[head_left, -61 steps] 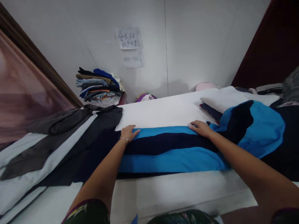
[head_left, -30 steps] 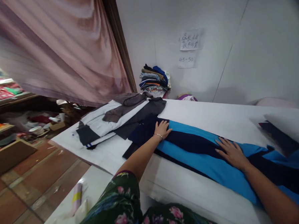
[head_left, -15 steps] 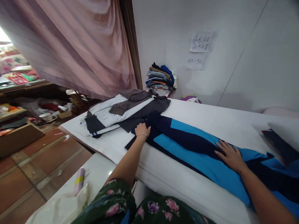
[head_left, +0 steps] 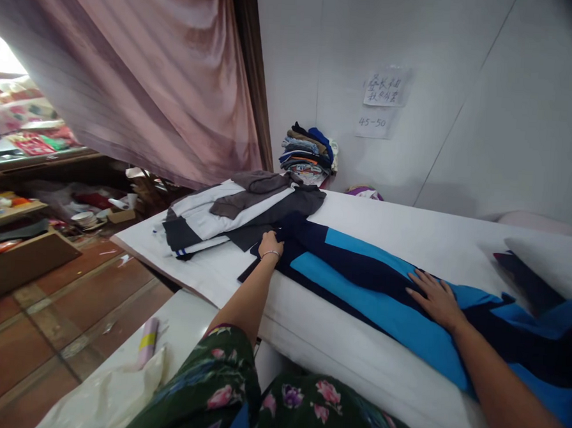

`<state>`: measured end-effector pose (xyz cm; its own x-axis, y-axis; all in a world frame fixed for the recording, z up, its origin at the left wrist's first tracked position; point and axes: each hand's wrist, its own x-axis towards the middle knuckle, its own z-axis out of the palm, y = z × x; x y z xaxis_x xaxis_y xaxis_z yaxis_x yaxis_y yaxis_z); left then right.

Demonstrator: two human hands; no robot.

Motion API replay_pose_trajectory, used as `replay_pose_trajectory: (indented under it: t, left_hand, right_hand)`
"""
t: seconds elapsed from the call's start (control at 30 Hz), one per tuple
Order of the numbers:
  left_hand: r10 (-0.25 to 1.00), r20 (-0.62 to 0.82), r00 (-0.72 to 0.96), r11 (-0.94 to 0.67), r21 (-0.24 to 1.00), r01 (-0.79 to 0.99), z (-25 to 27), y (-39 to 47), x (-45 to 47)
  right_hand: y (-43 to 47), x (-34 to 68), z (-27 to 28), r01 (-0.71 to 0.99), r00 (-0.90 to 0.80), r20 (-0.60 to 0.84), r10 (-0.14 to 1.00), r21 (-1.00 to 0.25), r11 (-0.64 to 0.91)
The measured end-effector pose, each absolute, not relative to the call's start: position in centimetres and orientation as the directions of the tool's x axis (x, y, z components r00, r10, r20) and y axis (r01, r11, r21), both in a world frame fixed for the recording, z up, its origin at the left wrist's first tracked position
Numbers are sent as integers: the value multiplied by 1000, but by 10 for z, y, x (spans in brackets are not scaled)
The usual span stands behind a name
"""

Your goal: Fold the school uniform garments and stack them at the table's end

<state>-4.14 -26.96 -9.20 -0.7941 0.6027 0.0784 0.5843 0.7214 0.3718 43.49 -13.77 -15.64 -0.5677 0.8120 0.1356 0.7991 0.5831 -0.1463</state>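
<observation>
A long navy and bright blue garment (head_left: 364,266) lies stretched out across the white table, running off towards the right edge of the view. At its far left end my left hand (head_left: 271,244) has its fingers curled and closed on the navy cloth. My right hand (head_left: 434,298) rests flat on the blue and navy middle part, fingers spread. Beyond my left hand, grey and white clothes (head_left: 238,205) lie close to the garment's end. Part of the garment is hidden under my right forearm.
A folded clothes stack (head_left: 306,152) stands by the wall. The white table (head_left: 386,213) carries a dark item (head_left: 527,278) at right. A lower white surface holds a pinkish roll (head_left: 147,341) and a plastic bag (head_left: 113,393). A pink curtain (head_left: 178,74) hangs at left.
The view has shifted slightly. Both hands keep nearly the same places on the garment, and the cloth looks almost unchanged.
</observation>
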Motion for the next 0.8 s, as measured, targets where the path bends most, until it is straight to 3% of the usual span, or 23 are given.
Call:
replay_pose_trajectory:
  t: [0.2,0.3,0.37,0.47,0.53,0.67,0.8]
  left_hand:
    - [552,-1,-834,770,385,509,-84,-264,-48]
    - [575,84,-814,740,370,562,-73,-263,-41]
    - [648,227,-727,651,331,683,-70,-261,-29]
    - [826,344,-446,397,205,894,-75,-255,-7]
    - [915,255,-314,284,147,947,-85,-250,6]
    - [932,-32,-360,361,129,923,-108,-244,13]
    - [925,-43,-377,379,120,918,-117,-240,8]
  right_hand:
    - [-140,433,-154,803,-558,147,816,-152,577]
    - [-142,431,-153,803,-558,147,817,-151,576]
    - [-143,430,-151,803,-562,134,816,-147,577]
    - [-144,428,-148,806,-562,118,819,-146,574]
    - [-145,428,-145,805,-563,114,819,-147,574]
    - [-147,426,-140,801,-569,107,815,-151,579]
    - [-147,426,-139,797,-569,97,817,-179,576]
